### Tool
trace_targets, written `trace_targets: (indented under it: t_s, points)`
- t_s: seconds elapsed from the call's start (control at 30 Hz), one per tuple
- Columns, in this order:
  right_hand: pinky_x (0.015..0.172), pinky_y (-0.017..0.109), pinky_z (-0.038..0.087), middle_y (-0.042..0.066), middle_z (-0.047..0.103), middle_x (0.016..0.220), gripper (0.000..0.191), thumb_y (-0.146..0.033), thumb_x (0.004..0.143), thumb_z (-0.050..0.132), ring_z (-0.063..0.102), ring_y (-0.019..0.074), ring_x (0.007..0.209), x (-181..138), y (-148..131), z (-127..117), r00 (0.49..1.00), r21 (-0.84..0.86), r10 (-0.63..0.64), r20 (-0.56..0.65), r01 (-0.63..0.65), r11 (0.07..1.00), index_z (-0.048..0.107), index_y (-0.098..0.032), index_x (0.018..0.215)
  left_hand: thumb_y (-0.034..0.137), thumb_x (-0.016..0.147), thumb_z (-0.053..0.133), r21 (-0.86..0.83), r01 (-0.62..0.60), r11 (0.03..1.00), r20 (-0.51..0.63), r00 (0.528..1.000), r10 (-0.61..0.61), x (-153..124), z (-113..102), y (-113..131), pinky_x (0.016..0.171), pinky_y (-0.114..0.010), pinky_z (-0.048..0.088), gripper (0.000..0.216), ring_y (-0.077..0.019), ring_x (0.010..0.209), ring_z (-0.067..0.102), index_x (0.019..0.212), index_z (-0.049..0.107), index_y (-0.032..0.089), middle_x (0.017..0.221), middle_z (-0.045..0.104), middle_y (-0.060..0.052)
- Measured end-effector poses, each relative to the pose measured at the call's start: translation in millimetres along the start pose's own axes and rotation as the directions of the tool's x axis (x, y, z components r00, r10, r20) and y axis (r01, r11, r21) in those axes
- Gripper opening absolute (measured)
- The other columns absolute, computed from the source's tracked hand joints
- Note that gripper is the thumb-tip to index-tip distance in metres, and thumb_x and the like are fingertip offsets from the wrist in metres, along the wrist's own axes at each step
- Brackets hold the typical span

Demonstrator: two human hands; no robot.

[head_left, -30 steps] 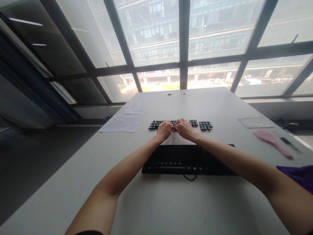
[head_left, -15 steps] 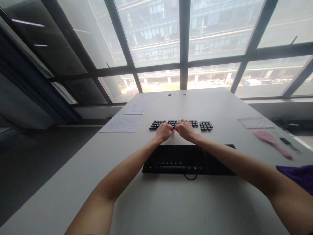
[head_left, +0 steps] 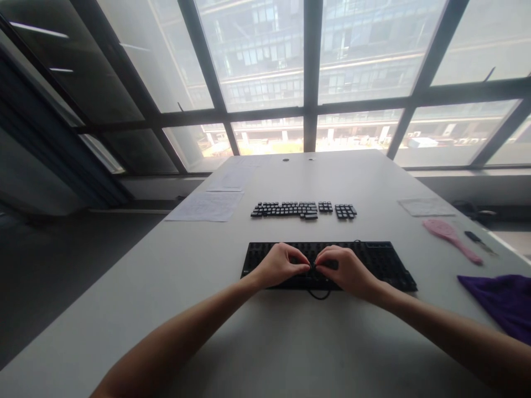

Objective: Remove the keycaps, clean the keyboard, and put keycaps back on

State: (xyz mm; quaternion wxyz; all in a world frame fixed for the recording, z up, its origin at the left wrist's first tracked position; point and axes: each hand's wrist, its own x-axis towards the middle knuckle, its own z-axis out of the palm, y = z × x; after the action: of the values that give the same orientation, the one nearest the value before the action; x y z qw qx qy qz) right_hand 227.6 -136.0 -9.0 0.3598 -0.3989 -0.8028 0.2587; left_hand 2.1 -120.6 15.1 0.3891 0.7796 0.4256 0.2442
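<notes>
My left hand (head_left: 282, 264) and my right hand (head_left: 342, 268) meet over the middle of a black keyboard (head_left: 385, 262). Each thumb and forefinger are pinched together, fingertips nearly touching. Small dark bits show at both pinches and look like keycaps, partly hidden by the fingers. The keyboard lies flat across the desk, and much of its front middle is covered by my hands. Beyond it, loose black keycaps (head_left: 286, 209) stand in keyboard-like rows, with a small group (head_left: 326, 207) and a number-pad group (head_left: 345, 211) to the right.
Printed papers (head_left: 205, 206) lie on the white desk (head_left: 257, 342) at left. To the right are a clear bag (head_left: 426, 207), a pink hairbrush (head_left: 452, 240), a small dark-handled tool (head_left: 479, 242) and purple cloth (head_left: 498, 301). A black cable (head_left: 318, 297) loops out at the keyboard's front edge.
Both hands have drawn back toward me from the keycap rows to the middle of the keyboard. The rows now show uncovered. The view has shifted slightly.
</notes>
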Motion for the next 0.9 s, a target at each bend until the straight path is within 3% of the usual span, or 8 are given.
trace_targets:
  t_s: [0.17, 0.37, 0.6, 0.9]
  points:
    - [0.078, 0.032, 0.052, 0.004, 0.073, 0.085, 0.008, -0.013, 0.081, 0.072, 0.067, 0.0197, 0.081, -6, 8, 4, 0.997, 0.059, 0.073, 0.016, -0.074, 0.996, 0.075, -0.02, 0.082, 0.027, 0.08, 0.073, -0.013, -0.008, 1.0, -0.041, 0.999, 0.007, -3, 7, 0, 0.07, -0.025, 0.048, 0.013, -0.0174, 0.075, 0.069, 0.085, 0.081, 0.018, 0.079, 0.077, -0.003]
    - [0.08, 0.033, 0.053, 0.005, 0.073, 0.088, 0.01, -0.012, 0.081, 0.07, 0.067, 0.0204, 0.084, -9, 14, 6, 0.999, 0.074, 0.036, 0.029, -0.038, 0.997, 0.075, -0.021, 0.082, 0.02, 0.078, 0.075, 0.05, -0.088, 0.995, -0.065, 0.994, 0.091, -3, 13, 1, 0.085, -0.029, 0.047, 0.007, -0.0178, 0.083, 0.068, 0.082, 0.081, 0.022, 0.085, 0.077, -0.002]
    - [0.08, 0.034, 0.052, 0.005, 0.072, 0.088, 0.012, -0.011, 0.083, 0.069, 0.064, 0.0207, 0.086, -13, 13, 7, 0.998, 0.001, -0.06, 0.004, 0.06, 0.998, 0.073, -0.021, 0.081, 0.021, 0.082, 0.074, 0.229, -0.213, 0.95, -0.116, 0.963, 0.244, -9, 24, -10, 0.082, -0.031, 0.047, 0.006, -0.017, 0.084, 0.061, 0.084, 0.079, 0.023, 0.089, 0.075, -0.002]
    - [0.079, 0.032, 0.051, 0.004, 0.069, 0.089, 0.013, -0.009, 0.085, 0.066, 0.062, 0.0188, 0.086, -16, 11, 11, 0.992, -0.06, -0.127, 0.001, 0.127, 0.99, 0.071, -0.021, 0.08, 0.025, 0.089, 0.068, 0.365, -0.309, 0.878, -0.043, 0.937, 0.347, -13, 23, -12, 0.079, -0.031, 0.048, 0.01, -0.0176, 0.085, 0.056, 0.088, 0.077, 0.022, 0.092, 0.073, -0.003]
